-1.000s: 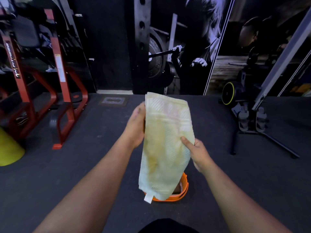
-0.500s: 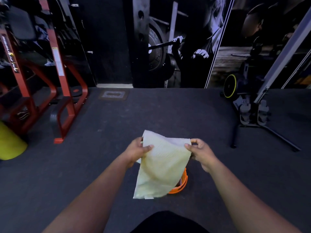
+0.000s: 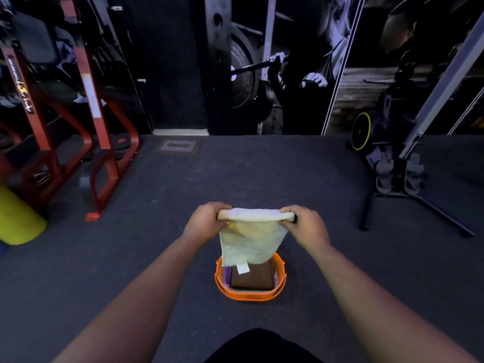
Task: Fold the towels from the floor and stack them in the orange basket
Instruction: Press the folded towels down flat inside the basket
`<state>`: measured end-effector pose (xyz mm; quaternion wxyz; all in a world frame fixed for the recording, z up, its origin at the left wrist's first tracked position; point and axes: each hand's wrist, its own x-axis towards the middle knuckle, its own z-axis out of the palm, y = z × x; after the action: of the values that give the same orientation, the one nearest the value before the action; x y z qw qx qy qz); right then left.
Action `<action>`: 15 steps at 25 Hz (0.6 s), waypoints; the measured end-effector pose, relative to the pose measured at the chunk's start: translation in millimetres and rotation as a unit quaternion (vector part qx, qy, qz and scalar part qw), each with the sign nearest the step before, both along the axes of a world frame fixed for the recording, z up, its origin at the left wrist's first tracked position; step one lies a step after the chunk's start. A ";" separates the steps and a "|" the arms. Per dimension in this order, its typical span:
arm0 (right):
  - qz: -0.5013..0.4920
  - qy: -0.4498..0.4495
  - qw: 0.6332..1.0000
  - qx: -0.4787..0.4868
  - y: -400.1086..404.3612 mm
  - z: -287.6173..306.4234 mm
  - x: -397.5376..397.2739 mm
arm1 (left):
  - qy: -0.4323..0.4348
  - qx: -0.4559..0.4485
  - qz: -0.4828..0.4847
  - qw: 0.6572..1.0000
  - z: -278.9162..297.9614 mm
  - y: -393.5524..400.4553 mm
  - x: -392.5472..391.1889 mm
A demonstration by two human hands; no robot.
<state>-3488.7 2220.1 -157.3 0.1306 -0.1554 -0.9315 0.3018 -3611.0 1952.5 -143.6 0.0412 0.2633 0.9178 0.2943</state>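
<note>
A red rack [image 3: 97,142] stands far left on the floor [image 3: 301,179], a yellow pad [image 3: 18,218] beside it. Left hand [image 3: 207,224] and right hand [image 3: 305,226] each grip the pale towel [image 3: 251,239], now folded shorter and lowered, hanging above the orange basket [image 3: 250,294] holding a brown towel [image 3: 252,279].

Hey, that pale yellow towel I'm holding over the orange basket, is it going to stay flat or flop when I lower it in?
Likely floppy: the pale yellow towel hangs limp below the fold that the left hand and right hand grip. It seems light, sagging little between them. Its lower edge may crumple on the brown towel in the orange basket.
</note>
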 end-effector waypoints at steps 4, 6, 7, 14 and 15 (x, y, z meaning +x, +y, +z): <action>0.009 0.107 0.992 -0.068 15.7 12.4 -3.3 | 0.026 0.078 0.068 0.994 7.3 15.9 7.6; 0.013 0.147 0.938 -0.315 18.7 22.3 0.1 | -0.110 0.241 0.076 0.961 14.3 22.8 12.1; 0.033 0.145 0.893 -0.424 19.6 25.0 3.0 | -0.185 0.321 0.070 0.926 20.4 28.5 14.6; 0.065 0.061 0.830 -0.550 3.2 6.1 -5.3 | -0.313 0.426 0.060 0.847 53.9 41.9 -3.6; 0.045 0.066 0.821 -0.565 5.1 6.7 -11.9 | -0.321 0.353 0.045 0.878 41.4 33.6 -3.8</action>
<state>-3500.6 2225.2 -150.6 0.0675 -0.1393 -0.5929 0.7903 -3614.8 1986.1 -102.3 0.2250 0.1101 0.7000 0.6688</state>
